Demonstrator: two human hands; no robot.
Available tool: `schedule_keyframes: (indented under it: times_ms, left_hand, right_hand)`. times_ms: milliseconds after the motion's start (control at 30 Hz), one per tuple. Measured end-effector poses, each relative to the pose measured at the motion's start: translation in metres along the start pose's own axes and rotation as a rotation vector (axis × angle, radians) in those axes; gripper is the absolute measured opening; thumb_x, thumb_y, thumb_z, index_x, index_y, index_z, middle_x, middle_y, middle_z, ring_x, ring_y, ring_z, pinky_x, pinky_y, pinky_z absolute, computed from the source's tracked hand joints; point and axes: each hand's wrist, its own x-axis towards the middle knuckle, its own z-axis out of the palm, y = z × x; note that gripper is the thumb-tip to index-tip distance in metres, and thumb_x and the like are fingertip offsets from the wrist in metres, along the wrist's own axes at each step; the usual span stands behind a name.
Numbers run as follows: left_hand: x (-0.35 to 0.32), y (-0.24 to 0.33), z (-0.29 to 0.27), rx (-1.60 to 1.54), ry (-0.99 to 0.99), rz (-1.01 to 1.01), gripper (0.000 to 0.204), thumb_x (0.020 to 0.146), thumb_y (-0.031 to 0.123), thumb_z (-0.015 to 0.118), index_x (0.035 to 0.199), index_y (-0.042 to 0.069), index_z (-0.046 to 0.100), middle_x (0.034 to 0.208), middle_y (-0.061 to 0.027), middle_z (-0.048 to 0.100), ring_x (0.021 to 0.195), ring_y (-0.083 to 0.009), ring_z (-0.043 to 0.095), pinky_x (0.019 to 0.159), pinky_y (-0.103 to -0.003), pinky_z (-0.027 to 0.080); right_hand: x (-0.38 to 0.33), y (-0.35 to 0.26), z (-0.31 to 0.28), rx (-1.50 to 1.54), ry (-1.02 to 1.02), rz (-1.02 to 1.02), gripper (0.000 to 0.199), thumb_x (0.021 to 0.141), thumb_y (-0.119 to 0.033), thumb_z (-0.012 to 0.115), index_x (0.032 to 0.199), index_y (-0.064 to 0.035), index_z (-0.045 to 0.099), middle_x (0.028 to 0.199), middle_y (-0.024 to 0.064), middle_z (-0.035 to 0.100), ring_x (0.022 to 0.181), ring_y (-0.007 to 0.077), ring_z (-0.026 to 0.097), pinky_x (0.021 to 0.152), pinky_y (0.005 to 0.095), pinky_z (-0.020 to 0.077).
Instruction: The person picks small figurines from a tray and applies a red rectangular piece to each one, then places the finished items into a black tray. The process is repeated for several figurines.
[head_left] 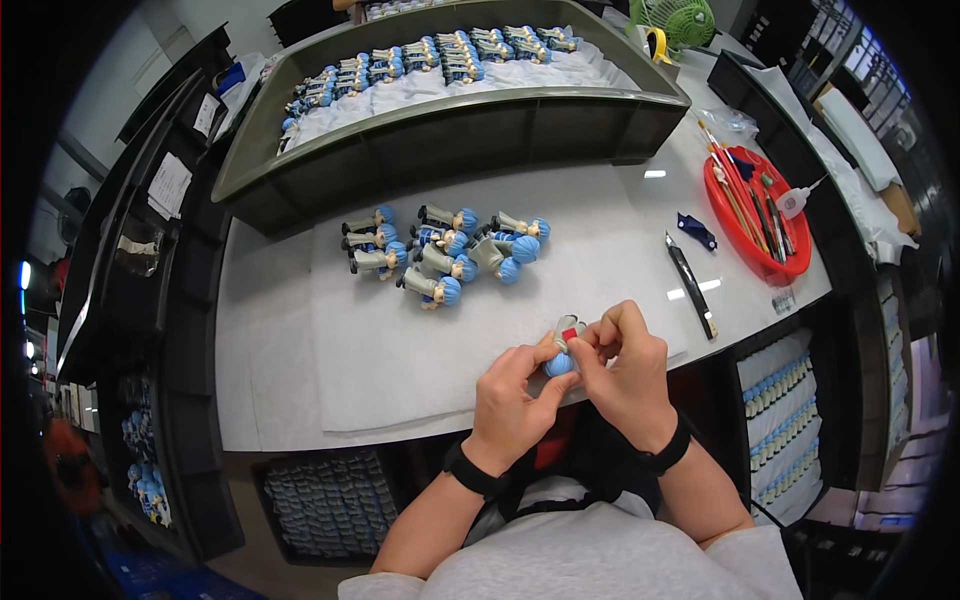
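Note:
Close to the table's front edge, my left hand is closed round a small doll-like figurine with a light blue head and a pale body. My right hand bends over the same figurine, thumb and forefinger pinched at a small red piece against its body. The fingers cover part of the figurine. Farther off on the white sheet lies a cluster of similar figurines with blue heads, most of them on their sides. Both wrists wear black bands.
A large olive bin at the back holds rows of figurines on white lining. To the right are a slim black knife-like tool, a dark blue piece and a red tray of brushes. Yellow tape and a green fan stand behind.

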Motion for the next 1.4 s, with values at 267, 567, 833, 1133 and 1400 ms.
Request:
schedule_keyframes:
  times_ms: [267,567,833,1133,1400]
  left_hand:
    - [0.0,0.001,0.0,-0.003,0.003,-0.013,0.027,0.075,0.002,0.077,0.098,-0.004,0.064,0.092,-0.0171,0.069,0.087,-0.0214,0.07,0.077,-0.03,0.055]
    - [0.001,0.001,-0.002,-0.004,-0.035,-0.019,0.028,0.076,0.002,0.076,0.1,-0.005,0.063,0.095,-0.0159,0.07,0.089,-0.0183,0.069,0.08,-0.029,0.055]
    - [0.001,-0.003,-0.001,-0.202,-0.05,-0.149,0.031,0.077,0.002,0.075,0.104,-0.006,0.06,0.101,-0.0181,0.067,0.091,-0.0195,0.067,0.081,-0.03,0.055]
    - [-0.001,-0.006,0.002,-0.149,-0.019,-0.082,0.032,0.075,0.005,0.077,0.101,-0.003,0.062,0.097,-0.0176,0.068,0.086,-0.0238,0.067,0.076,-0.032,0.054]
    - [-0.001,0.001,0.002,0.035,0.024,0.096,0.033,0.071,0.006,0.079,0.1,0.001,0.065,0.092,-0.015,0.067,0.076,-0.0269,0.064,0.064,-0.033,0.052]
  right_hand:
    - [0.006,0.001,0.005,-0.041,-0.003,-0.043,0.021,0.077,0.006,0.065,0.083,-0.001,0.046,0.064,0.0107,0.056,0.054,0.0248,0.06,0.05,0.0324,0.0472]
    - [0.001,0.001,-0.001,-0.044,-0.011,-0.047,0.021,0.079,0.003,0.067,0.082,-0.0018,0.047,0.061,0.0102,0.055,0.052,0.0236,0.059,0.049,0.0316,0.0453]
    - [-0.023,0.025,-0.024,0.203,0.066,0.132,0.037,0.08,0.006,0.069,0.081,-0.0068,0.034,0.07,0.0084,0.06,0.063,0.009,0.058,0.055,0.0213,0.0464]
    - [-0.011,0.018,-0.005,0.455,0.102,0.228,0.035,0.079,0.003,0.071,0.08,-0.0062,0.038,0.072,0.0081,0.064,0.066,0.0071,0.06,0.058,0.0205,0.0465]
    - [-0.004,0.011,0.005,0.23,0.133,0.117,0.032,0.079,0.002,0.071,0.079,-0.0041,0.039,0.067,0.0085,0.062,0.057,0.0081,0.058,0.051,0.0217,0.0455]
